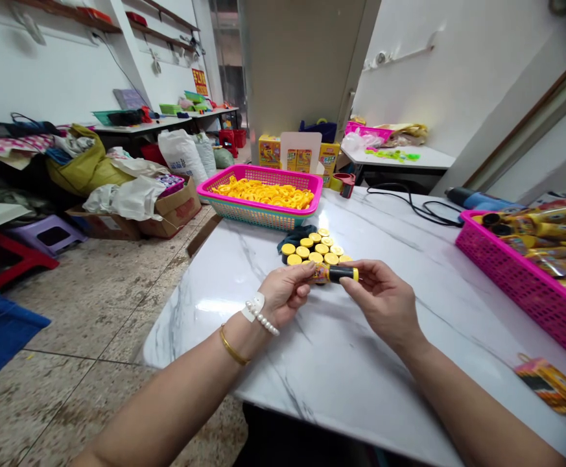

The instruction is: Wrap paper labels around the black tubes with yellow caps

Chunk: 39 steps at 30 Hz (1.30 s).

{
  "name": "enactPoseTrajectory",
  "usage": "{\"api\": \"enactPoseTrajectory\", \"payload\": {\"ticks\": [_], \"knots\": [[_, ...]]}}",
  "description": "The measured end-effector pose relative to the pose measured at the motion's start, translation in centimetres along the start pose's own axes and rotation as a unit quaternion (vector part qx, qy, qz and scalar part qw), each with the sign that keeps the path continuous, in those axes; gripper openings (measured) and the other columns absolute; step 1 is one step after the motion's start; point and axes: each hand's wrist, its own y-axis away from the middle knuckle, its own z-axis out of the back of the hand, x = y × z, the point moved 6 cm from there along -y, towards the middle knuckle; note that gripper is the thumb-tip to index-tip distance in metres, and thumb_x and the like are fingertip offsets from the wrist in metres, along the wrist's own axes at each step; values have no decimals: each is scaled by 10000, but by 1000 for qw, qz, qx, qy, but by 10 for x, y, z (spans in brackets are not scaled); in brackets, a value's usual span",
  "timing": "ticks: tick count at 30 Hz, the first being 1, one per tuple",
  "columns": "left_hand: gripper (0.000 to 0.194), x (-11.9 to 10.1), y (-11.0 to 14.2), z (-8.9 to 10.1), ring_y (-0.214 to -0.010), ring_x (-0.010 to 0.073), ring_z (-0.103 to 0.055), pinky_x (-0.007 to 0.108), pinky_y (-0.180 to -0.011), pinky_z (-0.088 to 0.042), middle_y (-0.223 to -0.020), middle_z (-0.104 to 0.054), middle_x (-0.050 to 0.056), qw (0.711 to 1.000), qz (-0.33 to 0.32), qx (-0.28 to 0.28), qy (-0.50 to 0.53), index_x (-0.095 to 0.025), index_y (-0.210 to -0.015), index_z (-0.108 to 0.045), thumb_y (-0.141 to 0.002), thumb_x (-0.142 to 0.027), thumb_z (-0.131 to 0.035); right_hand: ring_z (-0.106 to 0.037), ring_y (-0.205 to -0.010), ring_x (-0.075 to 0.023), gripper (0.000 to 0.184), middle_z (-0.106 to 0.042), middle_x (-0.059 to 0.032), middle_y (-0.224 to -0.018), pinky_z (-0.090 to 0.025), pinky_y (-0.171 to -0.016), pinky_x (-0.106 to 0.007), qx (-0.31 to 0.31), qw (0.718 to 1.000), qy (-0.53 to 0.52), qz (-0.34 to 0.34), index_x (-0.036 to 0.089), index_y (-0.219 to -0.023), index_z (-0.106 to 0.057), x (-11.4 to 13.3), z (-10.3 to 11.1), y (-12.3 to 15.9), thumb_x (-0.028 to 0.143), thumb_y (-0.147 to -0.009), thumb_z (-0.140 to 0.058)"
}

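Observation:
A small black tube with a yellow end and a colourful printed section lies level between my two hands over the white marbled table. My left hand pinches its printed left end between thumb and fingers. At the black and yellow right end, my right hand grips it with thumb below and fingers behind. Just beyond the hands, several upright black pots with yellow lids stand packed together. A dark cloth lies against their back left side.
A pink-rimmed basket holds yellow plastic pieces at the back left. On the right, a pink basket is heaped with wrapped yellow tubes. Behind it lies a blue heat gun with a black cord. A printed pack lies near front right.

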Motion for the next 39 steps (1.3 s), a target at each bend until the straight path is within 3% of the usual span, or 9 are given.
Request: {"api": "enactPoseTrajectory", "payload": {"ticks": [5,8,13,16,19,23,27,32,39], "knots": [[127,0,-1,1,-356,-24,-358,96,-292,-160,-688,-618,19,1000,-2,-9,-3,-81,-766,-624,-868,-145,-665,-700,-1092,-256,314,-729,-80,-1161,-561,-1013,-464,31,985,106,130,240,-1100,-648,16,-1,7,262,-804,-752],[130,-1,-1,1,-351,-25,-347,97,-293,-156,-690,-621,22,1000,-1,-13,-3,-81,-774,-621,-886,-145,-637,-704,-1088,-259,336,-729,-80,-1167,-567,-1004,-460,23,977,139,159,240,-1109,-644,21,2,8,241,-793,-758],[145,-1,-3,3,-362,-24,-361,104,-312,-181,-700,-632,19,999,-21,4,-30,-83,-779,-639,-814,-184,-736,-744,-949,-236,286,-754,-79,-1042,-602,-931,-426,22,993,88,79,216,-1046,-652,15,1,5,318,-799,-753],[207,-3,-1,0,-391,-20,-408,108,-338,-227,-732,-657,29,996,-62,27,-61,-75,-791,-670,-754,-229,-804,-747,-795,-207,275,-760,-63,-881,-630,-754,-341,33,999,28,-2,201,-981,-639,8,-3,4,375,-798,-747],[213,-4,0,-2,-399,-20,-410,107,-346,-244,-727,-662,26,995,-65,38,-58,-78,-765,-670,-735,-229,-817,-699,-642,-172,279,-709,-25,-705,-583,-584,-271,-5,998,50,-39,199,-910,-632,5,0,3,417,-782,-748],[167,-3,-2,-1,-366,-23,-369,105,-315,-214,-666,-614,-10,999,-33,24,-30,-89,-737,-641,-774,-181,-776,-692,-672,-179,310,-705,-29,-731,-585,-638,-294,-57,993,99,-18,200,-882,-646,9,9,2,422,-725,-795],[109,-1,-4,0,-352,-24,-375,96,-293,-187,-684,-612,1,1000,-9,15,-21,-81,-779,-635,-866,-139,-666,-712,-692,-189,335,-726,-32,-784,-609,-659,-329,-18,995,-54,-82,200,-902,-650,0,5,-1,482,-765,-766],[117,3,-3,-3,-342,-22,-375,89,-281,-174,-658,-579,-16,1000,19,22,11,-83,-806,-623,-915,-105,-587,-725,-999,-242,318,-762,-73,-1009,-605,-887,-409,37,983,-151,-99,214,-943,-669,-4,-7,1,468,-782,-771],[151,4,-4,-3,-323,-22,-356,107,-273,-172,-682,-604,-1,999,13,31,11,-84,-759,-605,-901,-135,-609,-749,-775,-212,369,-769,-45,-848,-650,-772,-413,30,972,-170,-161,206,-790,-577,-5,-10,4,448,-694,-838]]}}
